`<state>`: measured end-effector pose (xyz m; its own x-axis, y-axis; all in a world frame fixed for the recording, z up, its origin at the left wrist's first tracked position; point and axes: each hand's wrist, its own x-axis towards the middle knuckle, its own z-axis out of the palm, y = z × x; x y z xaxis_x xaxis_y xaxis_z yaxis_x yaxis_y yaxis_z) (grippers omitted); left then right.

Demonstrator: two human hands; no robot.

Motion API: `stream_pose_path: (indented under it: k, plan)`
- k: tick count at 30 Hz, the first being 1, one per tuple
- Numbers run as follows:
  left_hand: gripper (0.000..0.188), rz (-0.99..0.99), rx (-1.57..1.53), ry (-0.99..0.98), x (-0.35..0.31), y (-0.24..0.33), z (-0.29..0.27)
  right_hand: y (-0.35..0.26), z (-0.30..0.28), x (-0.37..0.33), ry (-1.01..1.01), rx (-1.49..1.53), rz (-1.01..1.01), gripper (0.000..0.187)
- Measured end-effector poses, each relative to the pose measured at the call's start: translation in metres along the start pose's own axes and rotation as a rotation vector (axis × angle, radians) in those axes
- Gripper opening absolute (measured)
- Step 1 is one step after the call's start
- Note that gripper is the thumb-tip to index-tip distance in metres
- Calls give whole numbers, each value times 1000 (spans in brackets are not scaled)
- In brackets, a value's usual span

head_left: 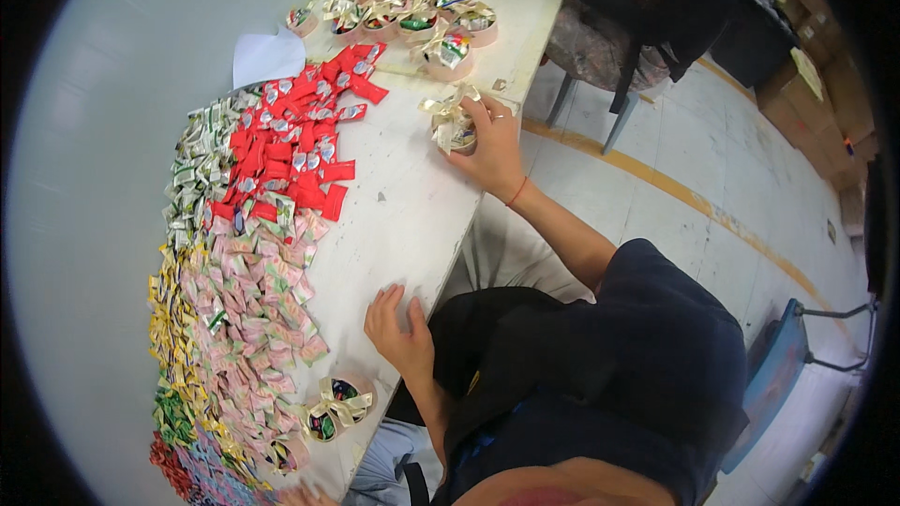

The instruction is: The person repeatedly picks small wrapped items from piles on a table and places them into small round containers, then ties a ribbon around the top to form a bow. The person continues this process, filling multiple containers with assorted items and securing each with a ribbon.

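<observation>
Near the table edge my right hand (pixel 492 145) is closed round a small round gift box (pixel 456 134) topped with a cream ribbon bow; my fingers hide part of its side. My left hand (pixel 403 335) is open over the white tabletop, fingers stretched out and thumb apart, with nothing in it. Just below that hand, two ribbon-tied round boxes (pixel 354 395) filled with wrapped sweets stand close together. To its left spreads a heap of pink sweet packets (pixel 248 305). Red sweet packets (pixel 300 136) lie left of my right hand.
Many finished-looking ribboned boxes (pixel 412 0) crowd the far table. Green-white packets (pixel 202 159), yellow packets (pixel 173 309) and a white sheet (pixel 269 56) lie along the left side. Another person's hand (pixel 305 495) shows at the lower edge; a co-worker (pixel 647 14) sits far right. A blue chair (pixel 771 389) stands right.
</observation>
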<state>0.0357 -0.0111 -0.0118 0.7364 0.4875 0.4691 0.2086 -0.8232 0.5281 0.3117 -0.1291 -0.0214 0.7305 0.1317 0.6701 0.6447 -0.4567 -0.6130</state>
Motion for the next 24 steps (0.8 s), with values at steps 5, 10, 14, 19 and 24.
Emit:
stream_pose_path:
  k: [5, 10, 14, 19, 24]
  plan:
    - [25, 27, 16, -9, 0, -1, -1, 4, 0, 9, 78, -110, -1, 77]
    - [25, 24, -6, -23, 3, 1, 1, 22, -6, 13, 100, -103, 17, 77]
    - [25, 7, 5, -22, 0, -1, 1, 42, -19, 33, 23, -79, 63, 76]
    - [25, 3, 10, -13, 0, 1, -1, 101, -43, 113, 115, -266, 99, 71]
    - [25, -21, 21, 3, 2, 2, 0, 178, -11, 208, 186, -224, 27, 75]
